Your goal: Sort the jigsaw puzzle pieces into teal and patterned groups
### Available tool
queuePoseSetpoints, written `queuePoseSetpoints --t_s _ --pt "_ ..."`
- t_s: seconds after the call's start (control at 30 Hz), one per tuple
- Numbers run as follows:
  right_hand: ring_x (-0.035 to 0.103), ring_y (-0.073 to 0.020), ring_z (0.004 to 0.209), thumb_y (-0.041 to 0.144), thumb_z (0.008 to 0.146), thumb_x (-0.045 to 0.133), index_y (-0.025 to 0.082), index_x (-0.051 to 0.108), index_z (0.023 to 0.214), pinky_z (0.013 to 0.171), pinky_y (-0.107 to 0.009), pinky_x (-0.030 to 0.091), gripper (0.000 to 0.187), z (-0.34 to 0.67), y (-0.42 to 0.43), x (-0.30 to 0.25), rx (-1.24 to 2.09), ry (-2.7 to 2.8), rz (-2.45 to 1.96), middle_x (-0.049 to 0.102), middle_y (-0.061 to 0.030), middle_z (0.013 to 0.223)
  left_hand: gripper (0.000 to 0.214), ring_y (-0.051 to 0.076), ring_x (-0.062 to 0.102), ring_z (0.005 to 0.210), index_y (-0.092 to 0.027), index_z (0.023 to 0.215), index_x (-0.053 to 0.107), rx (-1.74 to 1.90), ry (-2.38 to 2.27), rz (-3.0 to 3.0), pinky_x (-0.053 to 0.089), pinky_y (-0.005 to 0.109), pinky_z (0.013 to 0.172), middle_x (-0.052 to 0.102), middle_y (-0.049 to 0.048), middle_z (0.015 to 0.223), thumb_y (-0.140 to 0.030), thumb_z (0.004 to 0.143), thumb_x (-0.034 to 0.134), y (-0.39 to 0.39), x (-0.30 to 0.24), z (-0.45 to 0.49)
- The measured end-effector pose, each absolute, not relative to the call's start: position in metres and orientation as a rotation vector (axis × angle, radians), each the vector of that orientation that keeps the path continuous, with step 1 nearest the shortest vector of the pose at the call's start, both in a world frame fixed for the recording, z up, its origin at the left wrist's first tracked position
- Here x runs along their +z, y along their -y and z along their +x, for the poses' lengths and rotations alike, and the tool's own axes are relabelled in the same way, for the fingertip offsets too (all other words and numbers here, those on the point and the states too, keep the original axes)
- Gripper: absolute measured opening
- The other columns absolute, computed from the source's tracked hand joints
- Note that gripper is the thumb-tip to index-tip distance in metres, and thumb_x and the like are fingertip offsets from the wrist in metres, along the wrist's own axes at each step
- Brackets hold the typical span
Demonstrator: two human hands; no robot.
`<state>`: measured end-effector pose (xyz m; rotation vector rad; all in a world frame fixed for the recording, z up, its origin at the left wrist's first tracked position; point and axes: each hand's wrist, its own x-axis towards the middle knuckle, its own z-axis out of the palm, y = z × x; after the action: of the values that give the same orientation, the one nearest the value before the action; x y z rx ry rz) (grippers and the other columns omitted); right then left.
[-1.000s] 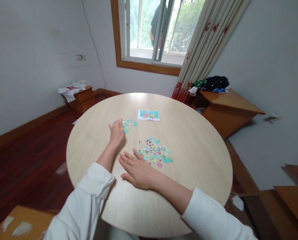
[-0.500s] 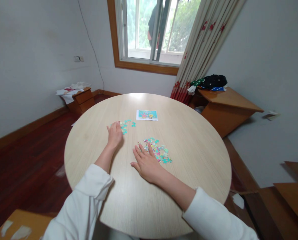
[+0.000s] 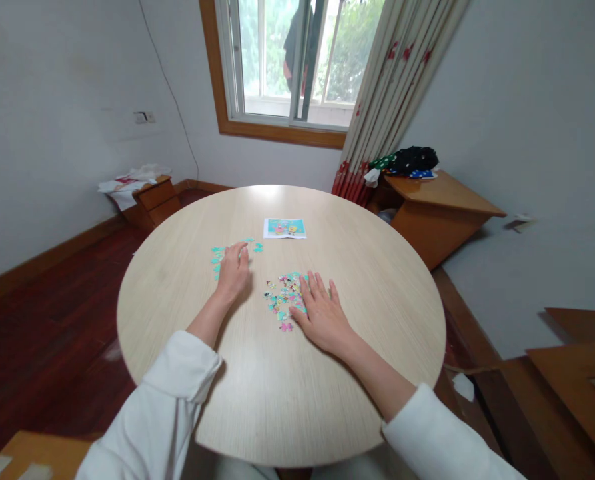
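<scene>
Left hand (image 3: 234, 272): fingers bent and close together, set just over the edge of a small teal group; whether a piece is pinched there cannot be told. Right hand (image 3: 326, 320): palm down, fingers spread wide, thumb apart, laid at the right side of a mixed pile. Mixed pile of puzzle pieces (image 3: 288, 293): teal, pink, yellow and white, loose, lying between the hands and nearer the right; one pink piece (image 3: 286, 327) at its near edge. Teal pieces (image 3: 216, 261): a separate group around the left hand, partly hidden by it. Picture card (image 3: 285, 229): flat, beyond both groups, teal with a pink and a yellow figure. White sleeves (image 3: 182, 367): one per arm. Round table (image 3: 277, 400): pale wood grain, bearing pieces and card. Farther out: window (image 3: 272, 67), wood-framed; curtain (image 3: 394, 80), pale with red flowers; wooden desk (image 3: 447, 197) at right, topped with dark cloth (image 3: 412, 160); drawer unit (image 3: 156, 193) at left.
</scene>
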<state>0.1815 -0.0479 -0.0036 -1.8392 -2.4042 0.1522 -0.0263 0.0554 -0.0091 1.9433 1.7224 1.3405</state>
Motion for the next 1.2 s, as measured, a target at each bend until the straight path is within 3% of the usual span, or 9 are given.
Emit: queuePoseSetpoints --t_s 0.17,0.27,0.37,0.73,0.9,1.2 --pt "0.009 -0.0274 0.145 0.058 0.094 0.022 0.009 0.018 0.150 0.116 -0.049 0.010 0.074 0.203 0.047 -0.016 0.172 2.373 -1.955 0.012 -0.0158 0.156 0.047 0.021 0.042 0.132 -0.014 0.127 0.052 0.847 -1.464 2.343 0.018 0.048 0.115 0.053 0.0137 0.137 -0.033 0.095 0.024 -0.023 -0.010 0.011" --pt "0.011 -0.0273 0.145 0.056 0.095 0.019 0.008 0.019 0.149 0.116 -0.049 0.010 0.072 0.202 0.044 -0.017 0.179 2.395 -1.953 0.015 -0.0143 0.156 0.055 0.026 0.028 0.141 -0.015 0.138 0.042 0.450 -1.509 2.480 0.011 0.055 0.115 0.037 0.0149 0.149 -0.043 0.095 0.026 -0.008 -0.018 0.025" --pt "0.014 -0.0275 0.144 0.053 0.095 0.016 0.008 0.022 0.149 0.116 -0.049 0.011 0.070 0.199 0.039 -0.016 0.182 2.405 -1.934 0.018 -0.0137 0.155 0.062 0.030 0.023 0.142 -0.014 0.142 0.037 0.267 -1.595 2.532 0.009 0.056 0.115 0.030 0.0158 0.152 -0.050 0.093 0.030 -0.002 -0.023 0.031" --pt "0.017 -0.0244 0.144 0.044 0.096 0.021 0.010 0.025 0.148 0.116 -0.047 0.011 0.063 0.198 0.012 -0.015 0.195 2.461 -1.804 0.022 -0.0113 0.155 0.051 0.025 0.034 0.137 -0.009 0.137 0.042 0.353 -1.636 2.528 0.020 0.045 0.115 0.042 0.0169 0.145 -0.032 0.095 0.027 -0.007 -0.019 0.034" --pt "0.019 -0.0188 0.143 0.036 0.097 0.019 0.012 0.026 0.148 0.116 -0.042 0.015 0.057 0.204 0.001 -0.020 0.252 2.358 -1.751 0.026 -0.0105 0.154 0.058 0.028 0.026 0.141 -0.012 0.142 0.037 0.422 -1.693 2.520 0.015 0.051 0.116 0.035 0.0162 0.149 -0.042 0.095 0.026 -0.003 -0.021 0.034" --pt "0.019 -0.0189 0.143 0.035 0.096 0.022 0.012 0.025 0.148 0.116 -0.041 0.012 0.057 0.204 -0.029 -0.019 0.330 2.376 -1.725 0.027 -0.0091 0.154 0.068 0.031 0.019 0.143 -0.019 0.145 0.034 0.232 -1.665 2.537 0.006 0.056 0.115 0.028 0.0138 0.153 -0.058 0.091 0.022 0.003 -0.021 0.035"
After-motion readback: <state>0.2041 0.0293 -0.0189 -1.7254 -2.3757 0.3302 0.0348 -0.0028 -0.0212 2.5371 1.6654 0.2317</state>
